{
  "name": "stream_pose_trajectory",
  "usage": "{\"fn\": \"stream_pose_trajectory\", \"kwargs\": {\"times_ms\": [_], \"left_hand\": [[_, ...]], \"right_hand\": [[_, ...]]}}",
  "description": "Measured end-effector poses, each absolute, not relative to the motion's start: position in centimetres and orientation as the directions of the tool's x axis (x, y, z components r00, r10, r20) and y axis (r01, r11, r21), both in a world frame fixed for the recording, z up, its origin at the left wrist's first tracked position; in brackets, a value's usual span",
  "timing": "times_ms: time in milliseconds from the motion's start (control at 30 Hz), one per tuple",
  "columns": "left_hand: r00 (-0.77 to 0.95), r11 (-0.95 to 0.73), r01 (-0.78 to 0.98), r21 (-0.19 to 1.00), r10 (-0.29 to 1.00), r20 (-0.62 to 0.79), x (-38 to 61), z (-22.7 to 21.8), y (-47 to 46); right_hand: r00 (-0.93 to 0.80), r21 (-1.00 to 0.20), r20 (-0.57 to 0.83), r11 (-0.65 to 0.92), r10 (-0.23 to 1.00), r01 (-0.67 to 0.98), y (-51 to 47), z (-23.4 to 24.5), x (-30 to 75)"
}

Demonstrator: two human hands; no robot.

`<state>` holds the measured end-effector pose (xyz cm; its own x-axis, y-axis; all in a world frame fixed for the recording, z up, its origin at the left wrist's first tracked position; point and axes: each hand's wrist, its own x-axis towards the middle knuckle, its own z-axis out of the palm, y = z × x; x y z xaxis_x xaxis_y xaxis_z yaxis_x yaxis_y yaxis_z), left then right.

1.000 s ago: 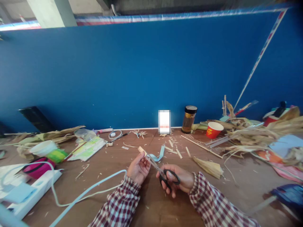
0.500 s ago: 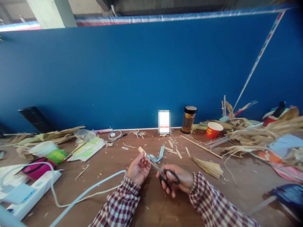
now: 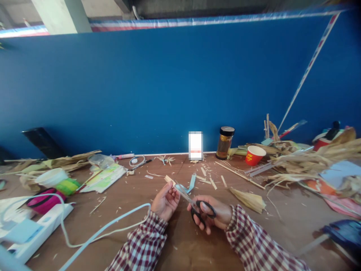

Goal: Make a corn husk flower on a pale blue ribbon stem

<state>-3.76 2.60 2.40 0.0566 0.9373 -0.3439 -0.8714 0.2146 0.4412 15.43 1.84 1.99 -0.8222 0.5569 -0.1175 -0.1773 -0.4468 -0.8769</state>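
Note:
Between the thumb and fingers of my left hand (image 3: 166, 202) is a small pale strip of what looks like corn husk (image 3: 168, 179), its end poking up past the fingertips. My right hand (image 3: 218, 212) has its fingers through the black handles of a pair of scissors (image 3: 187, 196). The blades point up and left, with their tips close to the strip at my left fingers; I cannot tell if they touch it. Just behind the blades, a light blue strip (image 3: 192, 183) curls on the table.
Cut slivers (image 3: 213, 183) and a dry husk piece (image 3: 248, 200) lie on the brown table (image 3: 197, 252). A lidded jar (image 3: 225, 143) and red paper cup (image 3: 255, 156) stand behind. Husks (image 3: 293, 160) pile up at right. A white cable (image 3: 113, 214) loops by my left wrist, near a power strip (image 3: 42, 233).
My right hand and the scissors have shifted slightly to the right. My left hand has stayed almost still with its strip.

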Motion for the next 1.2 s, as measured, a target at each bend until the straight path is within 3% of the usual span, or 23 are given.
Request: {"fn": "stream_pose_trajectory", "kwargs": {"times_ms": [400, 767, 1200], "left_hand": [[0.039, 0.206, -0.858, 0.47, 0.94, -0.34, -3.7, 2.6, 2.6], [0.02, 0.193, -0.807, 0.558, 0.953, -0.302, -3.5, 2.4, 2.6], [-0.002, 0.163, -0.802, 0.574, 0.961, -0.276, -3.9, 2.6, 2.8]], "right_hand": [[-0.827, -0.87, -0.114, -0.457, 0.55, -0.184, 2.0, 2.1, 15.6], [-0.756, -0.894, -0.138, -0.41, 0.639, -0.183, 1.9, 2.4, 15.2], [-0.675, -0.936, -0.109, -0.303, 0.73, -0.177, 1.7, 3.9, 15.3]]}}
